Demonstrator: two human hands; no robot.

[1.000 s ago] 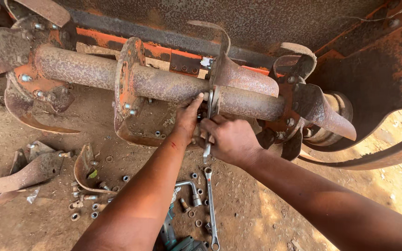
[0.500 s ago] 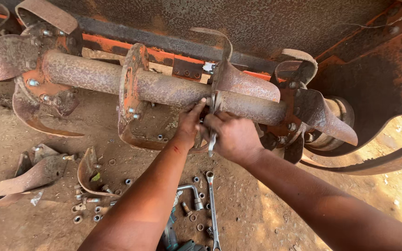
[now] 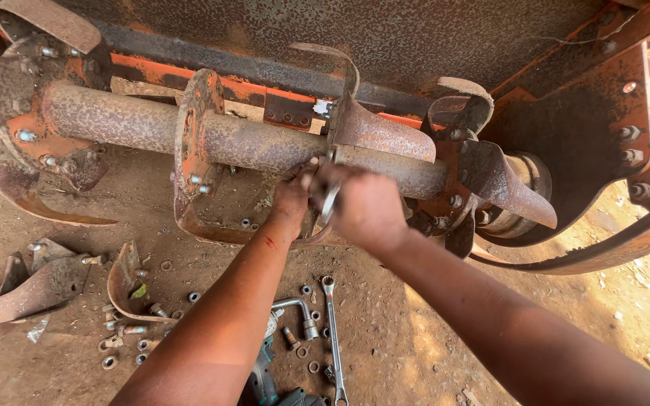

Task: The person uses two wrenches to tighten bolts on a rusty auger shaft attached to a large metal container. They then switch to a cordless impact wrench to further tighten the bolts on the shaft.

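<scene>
On the dirt at the left edge lie loose curved blades (image 3: 35,289), with nuts and washers (image 3: 118,347) scattered beside them, kept within reach below the machine. Above, the rusty rotor shaft (image 3: 253,143) runs across, its flange (image 3: 193,143) bare of blades. The left hand (image 3: 292,201) presses up under the shaft at the next flange, its fingers closed around something (a bolt or nut, too hidden to tell), seemingly to steady it. The right hand (image 3: 366,209) is clenched on a silver spanner (image 3: 329,201) set at the same spot. A combination spanner (image 3: 332,331) and an L-shaped socket wrench (image 3: 295,310) lie on the ground beneath.
</scene>
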